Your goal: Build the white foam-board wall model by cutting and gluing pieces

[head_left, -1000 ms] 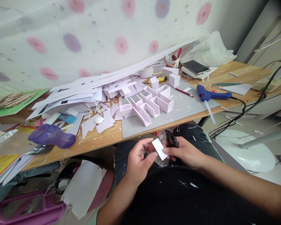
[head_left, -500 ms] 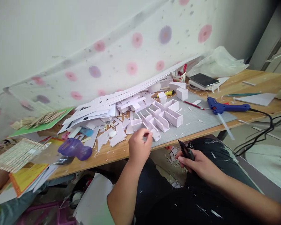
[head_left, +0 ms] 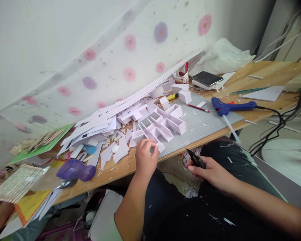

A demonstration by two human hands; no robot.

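Note:
My right hand [head_left: 210, 170] is wrapped around a black utility knife [head_left: 197, 161] above my lap, just off the table's front edge. Its dark blade points up and left. My left hand [head_left: 146, 154] is at the table edge, fingers curled and thumb close to the index finger; whatever they may pinch is hidden. Right behind it stands a white foam board model [head_left: 167, 125] of thin upright walls forming open compartments, on a grey cutting mat [head_left: 200, 124]. The hand covers the model's near left corner, and I cannot tell whether it touches.
A blue glue gun [head_left: 230, 106] with a glue stick lies on the right of the mat, its cord trailing right. White board scraps [head_left: 120, 150] and long sheets cover the left. A purple bottle [head_left: 76, 170], red pencil [head_left: 198, 108], yellow cutter [head_left: 172, 97] and phone [head_left: 207, 78] lie around.
The view has shifted, so the table things appear further left. My left hand has drawn slightly lower, its thumb and index finger a little further apart. My right hand still holds the knife.

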